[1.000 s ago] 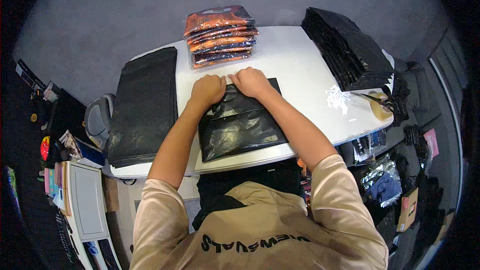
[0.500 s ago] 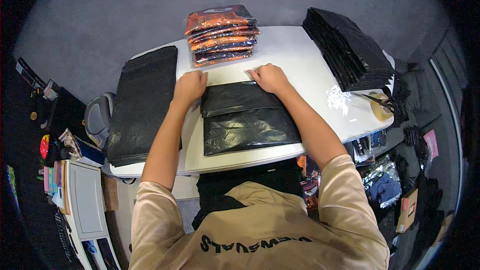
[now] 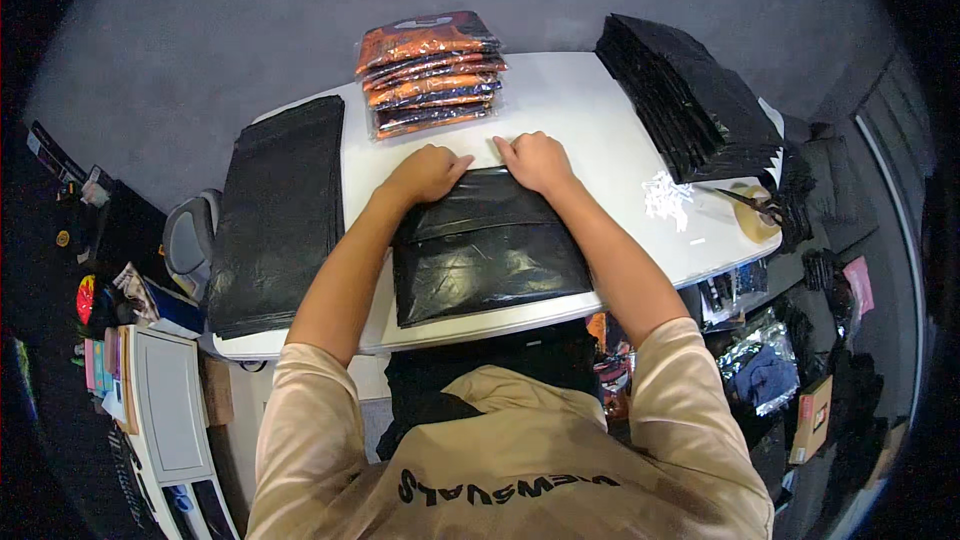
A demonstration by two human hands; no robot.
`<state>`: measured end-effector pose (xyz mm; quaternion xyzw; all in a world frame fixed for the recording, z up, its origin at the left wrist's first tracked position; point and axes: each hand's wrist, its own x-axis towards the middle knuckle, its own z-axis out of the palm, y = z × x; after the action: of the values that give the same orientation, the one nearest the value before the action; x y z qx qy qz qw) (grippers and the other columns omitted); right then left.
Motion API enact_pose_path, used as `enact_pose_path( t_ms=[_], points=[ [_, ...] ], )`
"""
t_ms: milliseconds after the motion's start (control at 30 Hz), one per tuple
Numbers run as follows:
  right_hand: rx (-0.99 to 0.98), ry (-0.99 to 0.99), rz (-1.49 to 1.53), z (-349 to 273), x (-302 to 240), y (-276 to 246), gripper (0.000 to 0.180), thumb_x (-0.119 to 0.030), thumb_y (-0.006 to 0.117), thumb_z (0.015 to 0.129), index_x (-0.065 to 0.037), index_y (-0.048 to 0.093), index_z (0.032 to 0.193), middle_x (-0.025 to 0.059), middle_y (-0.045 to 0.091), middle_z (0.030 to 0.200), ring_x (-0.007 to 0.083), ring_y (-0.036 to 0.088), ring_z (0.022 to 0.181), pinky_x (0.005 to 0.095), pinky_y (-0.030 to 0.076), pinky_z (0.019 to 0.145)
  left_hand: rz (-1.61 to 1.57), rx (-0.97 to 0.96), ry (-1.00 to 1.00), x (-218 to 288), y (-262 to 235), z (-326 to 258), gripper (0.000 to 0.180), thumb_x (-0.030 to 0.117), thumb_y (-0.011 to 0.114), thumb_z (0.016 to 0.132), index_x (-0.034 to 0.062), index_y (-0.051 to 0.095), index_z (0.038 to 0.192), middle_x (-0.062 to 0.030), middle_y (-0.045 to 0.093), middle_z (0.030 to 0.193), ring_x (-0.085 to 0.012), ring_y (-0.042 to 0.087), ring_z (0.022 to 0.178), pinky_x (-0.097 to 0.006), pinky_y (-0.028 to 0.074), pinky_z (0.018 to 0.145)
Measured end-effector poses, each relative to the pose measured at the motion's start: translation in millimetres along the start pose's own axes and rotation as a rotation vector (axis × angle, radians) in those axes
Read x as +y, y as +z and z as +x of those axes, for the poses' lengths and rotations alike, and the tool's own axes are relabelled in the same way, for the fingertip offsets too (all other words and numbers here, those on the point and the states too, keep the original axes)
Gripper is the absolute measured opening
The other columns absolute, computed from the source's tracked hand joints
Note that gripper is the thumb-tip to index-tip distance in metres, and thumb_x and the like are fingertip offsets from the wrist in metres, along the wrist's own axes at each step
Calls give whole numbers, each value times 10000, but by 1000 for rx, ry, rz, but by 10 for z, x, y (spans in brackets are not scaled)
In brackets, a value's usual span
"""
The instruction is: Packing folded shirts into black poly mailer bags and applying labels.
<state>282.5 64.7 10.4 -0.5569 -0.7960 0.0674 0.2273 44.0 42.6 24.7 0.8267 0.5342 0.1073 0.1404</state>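
Observation:
A black plastic mailing bag (image 3: pixel 490 265) lies flat on the white table (image 3: pixel 590 100) in front of me, its upper part folded over in a flap. My left hand (image 3: pixel 428 176) is closed at the bag's far left corner, knuckles up and thumb pointing inward. At the far right corner my right hand (image 3: pixel 538 161) grips the same edge, thumb toward the left one. The fingertips of both hands are hidden beneath the knuckles. Beyond them stands a stack of orange and dark packets in clear plastic (image 3: pixel 430 75).
A flat pile of black bags (image 3: pixel 280 215) covers the table's left end; a thicker stack of black bags (image 3: pixel 690 100) stands far right. White slips (image 3: pixel 667 198), a tape roll (image 3: pixel 752 220) and black scissors (image 3: pixel 758 202) lie at the right. A white cabinet (image 3: pixel 172 405) stands lower left.
My left hand has moved right, from beside the bag onto its far edge. The hands are closer together, and the bag's near edge sits slightly nearer me.

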Motion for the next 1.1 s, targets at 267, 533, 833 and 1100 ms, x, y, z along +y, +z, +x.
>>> enact_pose_path(
  t_ms=[267,533,833,1100],
  points=[
    [-9,53,18,81,239,-52,773,-596,470,1111,45,802,835,331,745,872,506,747,886,559,596,883,-19,176,-172,-295,-147,-271,762,536,425,1152,-107,751,907,-400,713,1010,-552,690,1030,-568,519,964],
    [-42,44,0,254,390,-73,688,-584,521,1095,27,812,974,317,770,988,496,750,962,566,590,938,97,86,-332,-368,-388,-379,642,519,504,1124,-45,760,955,-331,749,1040,-495,718,1018,-544,541,960],
    [44,-455,67,-812,-105,-763,459,-322,867,860,-80,694,1210,168,660,1149,390,659,1085,474,529,1010,-64,427,17,-32,-409,-1916,350,93,823,861,40,727,1193,-141,726,1178,-377,669,1155,-480,536,1043],
    [25,-510,-11,-919,107,-632,198,-179,798,867,-82,751,1033,119,721,1072,330,692,1083,470,537,969,103,529,64,-67,-245,-2005,177,38,831,835,42,790,1008,-97,736,1038,-327,674,1051,-447,542,968]
  ],
)
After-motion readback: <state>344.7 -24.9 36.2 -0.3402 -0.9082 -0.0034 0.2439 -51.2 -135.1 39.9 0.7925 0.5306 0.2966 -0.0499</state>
